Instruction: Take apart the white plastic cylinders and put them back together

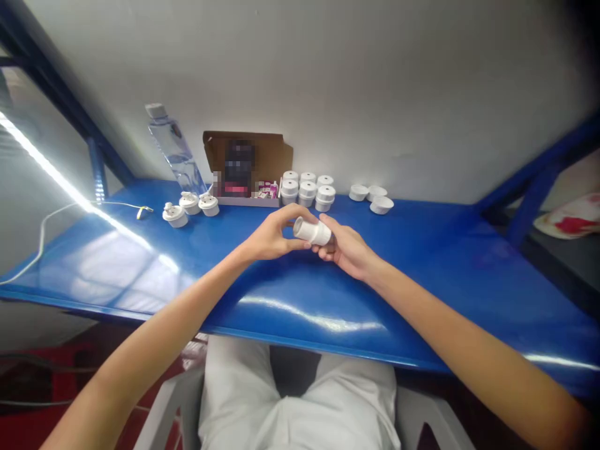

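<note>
Above the middle of the blue table, both my hands hold a white cylindrical plastic part (312, 232), tilted on its side with a raised ring round its middle. My left hand (276, 232) has its thumb and fingers curved round the left end. Wrapped round the right end is my right hand (344, 244), whose fingers hide part of it. Just behind stand several white round plastic units (307, 192) in rows. Farther right sit 3 white shallow cups (382, 204). On the left are 3 white round pieces (175, 215) with small raised parts on top.
An open cardboard box (269, 150) with small purple-and-white packets stands against the wall. Beside it leans a clear water bottle (175, 150). A white cable (43, 231) runs over the left side of the blue table (445, 275). Blue metal braces (539, 187) rise at both ends.
</note>
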`<state>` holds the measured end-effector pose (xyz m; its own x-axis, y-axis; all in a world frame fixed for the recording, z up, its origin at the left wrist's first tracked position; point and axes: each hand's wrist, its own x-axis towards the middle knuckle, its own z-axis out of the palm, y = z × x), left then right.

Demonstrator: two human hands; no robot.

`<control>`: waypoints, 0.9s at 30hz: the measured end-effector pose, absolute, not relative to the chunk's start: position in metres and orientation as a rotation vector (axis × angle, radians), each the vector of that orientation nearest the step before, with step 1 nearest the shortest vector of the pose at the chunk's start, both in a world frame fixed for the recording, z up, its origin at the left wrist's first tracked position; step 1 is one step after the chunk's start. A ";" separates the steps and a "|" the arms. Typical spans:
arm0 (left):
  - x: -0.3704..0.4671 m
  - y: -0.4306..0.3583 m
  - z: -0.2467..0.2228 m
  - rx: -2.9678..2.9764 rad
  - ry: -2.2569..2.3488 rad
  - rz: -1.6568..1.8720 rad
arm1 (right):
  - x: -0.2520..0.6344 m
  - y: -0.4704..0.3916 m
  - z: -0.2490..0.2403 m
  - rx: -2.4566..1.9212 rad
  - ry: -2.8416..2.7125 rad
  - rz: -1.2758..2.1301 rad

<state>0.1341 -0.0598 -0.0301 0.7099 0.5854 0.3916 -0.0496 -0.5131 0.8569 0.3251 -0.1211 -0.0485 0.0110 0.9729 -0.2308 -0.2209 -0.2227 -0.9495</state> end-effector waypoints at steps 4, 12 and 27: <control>0.136 -0.059 -0.033 1.899 0.460 0.852 | 0.324 -0.122 -0.047 -1.151 -0.908 1.340; 0.137 -0.062 -0.031 2.385 0.428 0.862 | 0.327 -0.119 -0.052 -1.209 -0.832 1.387; 0.077 -0.020 0.004 2.502 1.670 0.975 | 0.407 -0.085 -0.066 -1.628 -1.312 0.116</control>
<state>0.0769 -0.0200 0.0036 0.2521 0.8290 0.4992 0.8421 -0.4421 0.3089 0.4066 -0.0846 -0.0664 0.4069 0.7784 0.4781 0.6822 0.0891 -0.7257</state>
